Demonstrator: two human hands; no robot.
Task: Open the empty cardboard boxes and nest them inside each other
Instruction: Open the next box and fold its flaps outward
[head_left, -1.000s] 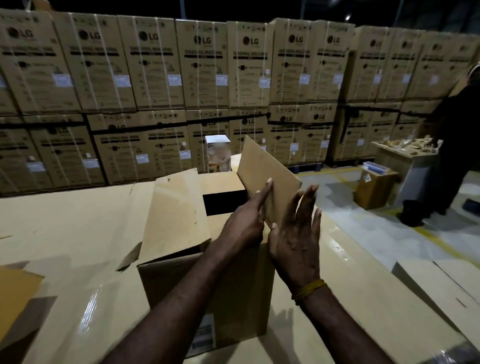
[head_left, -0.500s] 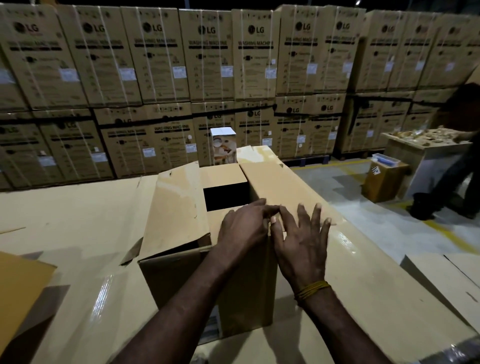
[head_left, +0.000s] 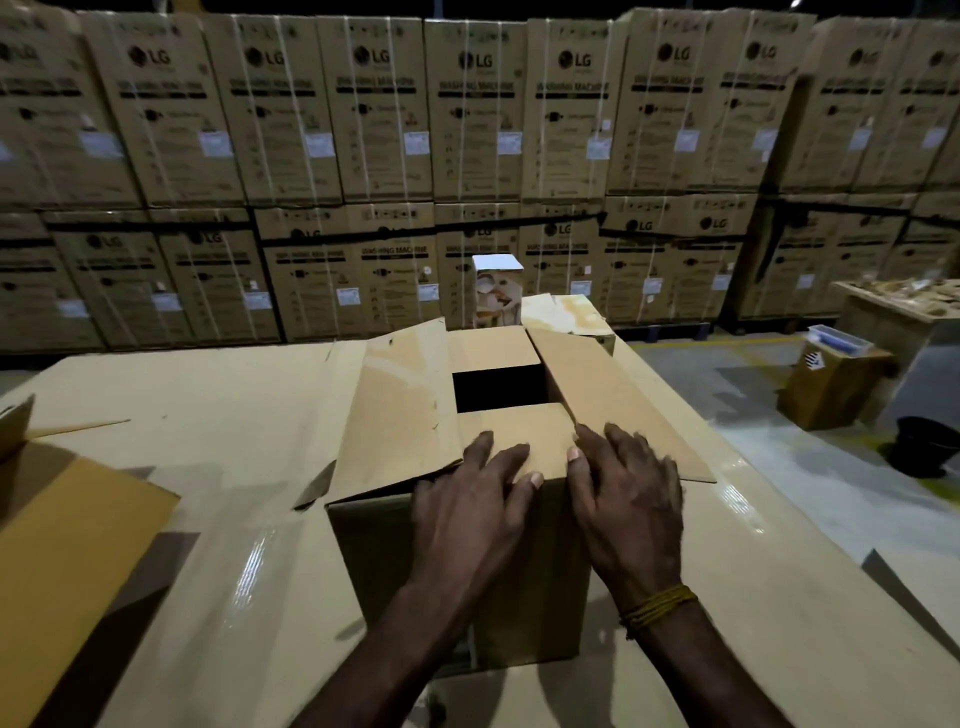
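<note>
The right flap (head_left: 618, 400), upright a second ago, now lies folded outward, so my open left hand (head_left: 478, 493) and right hand (head_left: 628, 493) rest flat on the box (head_left: 457, 571) mid-surface, top nearly open for nesting.

A broad work surface (head_left: 218, 395) covered in flattened cardboard sheeting, glossy with strips of clear tape, carries everything. At its centre stands a brown cardboard box (head_left: 395, 415), its flaps spread outward and a dark square gap showing on top. At 12 o'clock from it, near the far edge, stand a small white printed carton (head_left: 496, 291) and just beside it a low brown box (head_left: 566, 317). At 9 o'clock, by the left edge, lies a darker orange-brown cardboard sheet (head_left: 67, 545).
</note>
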